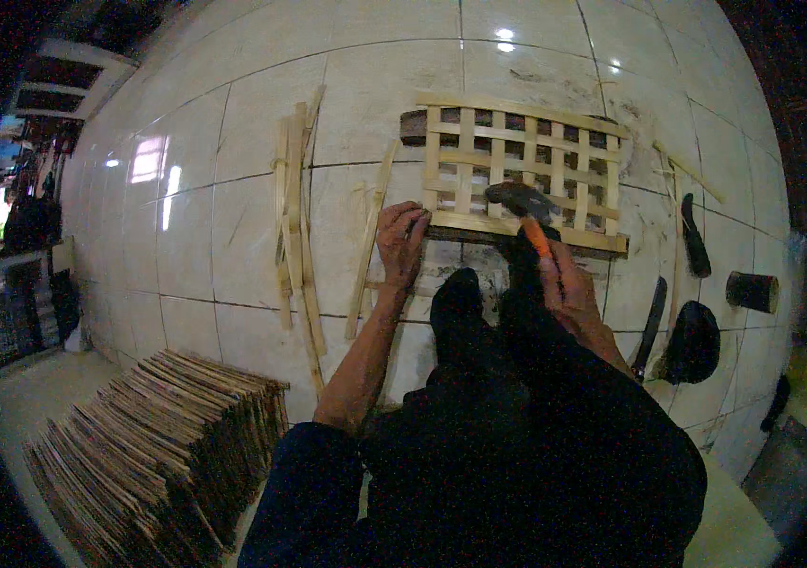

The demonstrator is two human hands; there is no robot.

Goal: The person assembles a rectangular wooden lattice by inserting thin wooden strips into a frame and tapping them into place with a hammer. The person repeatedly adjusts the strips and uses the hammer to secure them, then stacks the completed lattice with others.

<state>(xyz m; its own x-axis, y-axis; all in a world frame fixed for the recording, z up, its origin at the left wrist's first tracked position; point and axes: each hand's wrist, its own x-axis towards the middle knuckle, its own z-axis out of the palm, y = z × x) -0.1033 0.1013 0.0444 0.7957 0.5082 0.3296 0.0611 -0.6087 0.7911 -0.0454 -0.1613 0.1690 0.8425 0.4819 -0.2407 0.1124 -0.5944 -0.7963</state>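
Note:
A lattice of bamboo slats (pixel 479 156) lies on the white tiled floor in front of me. My left hand (pixel 401 241) rests at its near left corner, fingers pinched on the bottom slat. My right hand (pixel 562 284) grips a hammer (pixel 520 201) by its orange handle, the dark head raised over the lattice's near edge. My dark-clothed knees and feet fill the space below both hands.
Loose bamboo strips (pixel 295 213) lie on the tiles to the left, and one strip (pixel 370 241) lies beside my left hand. A large stack of slats (pixel 152 445) sits at lower left. A long knife (pixel 651 327), dark tools and a cylinder (pixel 752 291) lie right.

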